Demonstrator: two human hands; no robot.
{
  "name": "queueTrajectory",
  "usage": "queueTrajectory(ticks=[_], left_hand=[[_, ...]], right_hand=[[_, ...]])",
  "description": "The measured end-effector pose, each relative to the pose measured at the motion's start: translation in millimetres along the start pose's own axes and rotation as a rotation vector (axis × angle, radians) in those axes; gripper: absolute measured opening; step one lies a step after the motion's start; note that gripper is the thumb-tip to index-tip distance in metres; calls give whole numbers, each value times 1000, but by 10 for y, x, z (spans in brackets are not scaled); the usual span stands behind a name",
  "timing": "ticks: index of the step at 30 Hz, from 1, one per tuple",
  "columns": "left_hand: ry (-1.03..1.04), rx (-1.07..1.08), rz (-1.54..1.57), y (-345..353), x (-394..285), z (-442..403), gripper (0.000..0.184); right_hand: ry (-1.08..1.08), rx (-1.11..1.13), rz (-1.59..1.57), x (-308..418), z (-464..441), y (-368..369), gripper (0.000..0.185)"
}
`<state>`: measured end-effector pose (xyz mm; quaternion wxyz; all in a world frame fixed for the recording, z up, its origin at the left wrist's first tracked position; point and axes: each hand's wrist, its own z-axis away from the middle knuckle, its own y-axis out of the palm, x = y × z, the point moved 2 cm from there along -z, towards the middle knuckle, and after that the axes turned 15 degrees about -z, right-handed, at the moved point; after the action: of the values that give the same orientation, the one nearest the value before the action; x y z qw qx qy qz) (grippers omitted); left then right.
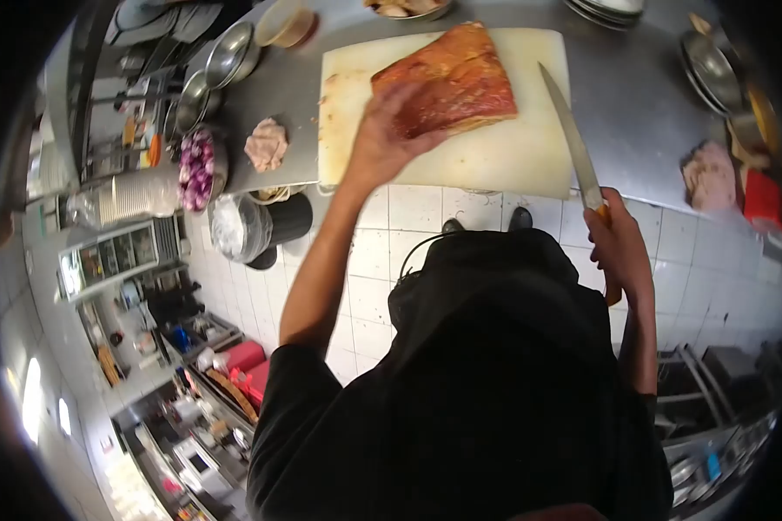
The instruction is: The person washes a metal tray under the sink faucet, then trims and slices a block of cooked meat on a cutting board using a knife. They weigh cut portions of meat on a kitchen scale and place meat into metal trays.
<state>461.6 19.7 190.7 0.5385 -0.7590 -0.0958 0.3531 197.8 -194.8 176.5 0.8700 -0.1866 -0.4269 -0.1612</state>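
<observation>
A slab of reddish-brown roasted meat [473, 78] lies on the white cutting board [521, 165]. My left hand [391, 135] rests on the meat's lower left part, thumb and fingers spread apart. Out at the board's right side, my right hand [619, 239] is wrapped round the orange handle of a long knife [573, 135]. The blade points up and away, over the right part of the board, apart from the meat.
Chopped purple onions [197, 169] and a pale meat piece [267, 144] are left of the board. Metal bowls [231, 56] stand behind them. At the right are more pale meat [710, 176], a red object [763, 200] and metal bowls [712, 69].
</observation>
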Motion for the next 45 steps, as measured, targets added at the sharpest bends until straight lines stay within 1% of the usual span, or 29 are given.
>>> queueTrajectory(ticks=[1,3,4,6,7,9,11,13,14,16,17,18,20,21,23,25,26,27,30,31,33,37,39,40,42,45], left_hand=[[108,27,-46,7,153,-96,87],[127,126,-290,56,357,-227,105],[152,128,-281,54,428,-326,105],[58,273,-275,75,550,-527,121],[85,269,-269,89,564,-571,121],[150,415,-136,151,588,-644,128],[169,427,-180,197,638,-682,129],[106,383,-22,190,719,-701,121],[119,378,-7,182,778,-674,121],[-81,299,394,126,916,-651,94],[-80,297,415,154,1021,-613,94],[-61,154,378,201,1157,-599,78],[-52,-111,299,292,1324,-485,45],[-67,-116,320,353,1365,-393,45],[-70,-210,426,409,1399,-292,43],[-87,-249,458,431,1373,-231,43],[-97,-256,460,431,1359,-210,43],[-107,-263,460,441,1360,-199,44],[-88,-307,518,513,1349,-244,44],[-99,-313,525,509,1345,-244,44],[-88,-305,451,499,1324,-271,45],[-92,-336,454,478,1295,-375,43],[-123,-360,424,470,1339,-471,38],[-122,-358,427,472,1370,-534,38],[-113,-418,367,440,1422,-618,31],[-161,-347,407,415,1473,-698,27]], right_hand=[[3,3,-6,-24,41,35,30],[4,-38,-21,-83,100,90,30],[6,-37,-2,-126,127,130,31],[35,-77,-4,-117,246,228,33],[31,-104,-13,-145,299,279,33],[-1,-143,25,-244,362,424,34],[-17,-200,27,-294,449,593,35],[53,-238,-30,-277,559,787,32],[-38,-285,35,-419,531,869,26],[-63,-361,71,-364,595,1001,24],[-77,-414,98,-338,649,1076,21],[-124,-439,135,-249,726,1145,19],[-124,-429,166,31,866,1317,18],[-128,-411,172,172,935,1420,17],[-121,-389,221,394,942,1594,19],[-268,-318,334,603,894,1759,28],[-260,-294,378,704,856,1829,43],[-266,-293,398,770,814,1880,43],[-315,-245,518,875,651,1985,56],[-314,-239,531,916,636,2007,56],[-234,-218,525,981,626,2048,56],[-225,-204,515,930,559,2032,57],[-259,-201,508,923,550,2025,56],[-256,-204,509,943,550,2023,56],[-229,-186,546,998,564,2033,57],[-228,-168,571,1027,561,2030,57]])
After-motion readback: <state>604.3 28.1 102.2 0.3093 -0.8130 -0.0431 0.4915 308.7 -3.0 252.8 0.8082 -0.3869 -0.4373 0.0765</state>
